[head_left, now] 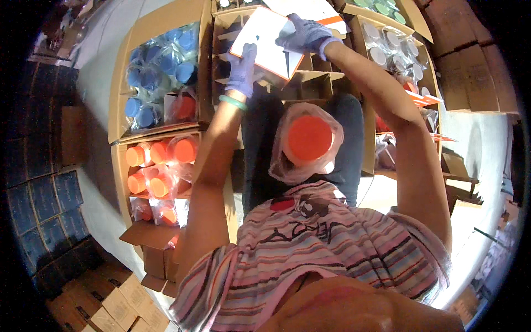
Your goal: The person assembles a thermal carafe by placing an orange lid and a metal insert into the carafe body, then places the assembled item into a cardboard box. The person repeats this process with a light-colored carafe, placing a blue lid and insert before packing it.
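A white flat carton with orange edges [266,40] is held up over a divided cardboard box [315,84]. My left hand [241,69], in a thin purple glove, grips the carton's left side with the thumb on its face. My gloved right hand [307,36] has its fingers bent onto the carton's right part, and some fingertips are hidden. Between my thighs stands a jar with an orange lid [308,137], loosely wrapped in a clear plastic bag [282,166]; neither hand touches it.
At left, open boxes hold bagged jars with blue lids [145,115] and orange-lidded jars [160,185]. At right, a box holds white-lidded jars [378,56]; green lids [381,8] show at the far right. More white and orange card [332,22] lies beyond my right hand. Stacked cartons [41,205] line the left.
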`<state>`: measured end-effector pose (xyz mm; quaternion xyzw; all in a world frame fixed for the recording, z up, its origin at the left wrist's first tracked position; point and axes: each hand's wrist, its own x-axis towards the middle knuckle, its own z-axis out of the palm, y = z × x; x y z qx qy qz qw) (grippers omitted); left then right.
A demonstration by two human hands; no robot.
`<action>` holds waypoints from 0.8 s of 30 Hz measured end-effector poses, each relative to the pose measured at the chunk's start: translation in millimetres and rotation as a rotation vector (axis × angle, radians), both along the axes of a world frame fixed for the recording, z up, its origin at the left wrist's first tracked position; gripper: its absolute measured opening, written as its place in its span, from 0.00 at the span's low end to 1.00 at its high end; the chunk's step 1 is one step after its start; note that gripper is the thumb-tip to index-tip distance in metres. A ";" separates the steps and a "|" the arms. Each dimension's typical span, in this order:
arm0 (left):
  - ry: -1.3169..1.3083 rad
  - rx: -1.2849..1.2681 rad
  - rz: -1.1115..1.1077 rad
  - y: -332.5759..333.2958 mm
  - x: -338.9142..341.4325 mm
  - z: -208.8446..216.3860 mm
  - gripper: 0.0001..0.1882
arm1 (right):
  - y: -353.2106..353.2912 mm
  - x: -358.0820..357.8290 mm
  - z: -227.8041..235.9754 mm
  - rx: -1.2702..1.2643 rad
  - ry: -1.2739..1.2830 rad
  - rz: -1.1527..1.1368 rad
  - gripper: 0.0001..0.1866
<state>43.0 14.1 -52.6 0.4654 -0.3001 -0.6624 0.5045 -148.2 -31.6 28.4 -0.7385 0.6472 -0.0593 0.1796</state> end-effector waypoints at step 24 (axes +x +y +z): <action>-0.571 -1.146 0.163 73.8 -59.6 127.9 0.27 | 113.6 -100.5 58.1 -0.242 -1.487 0.099 0.36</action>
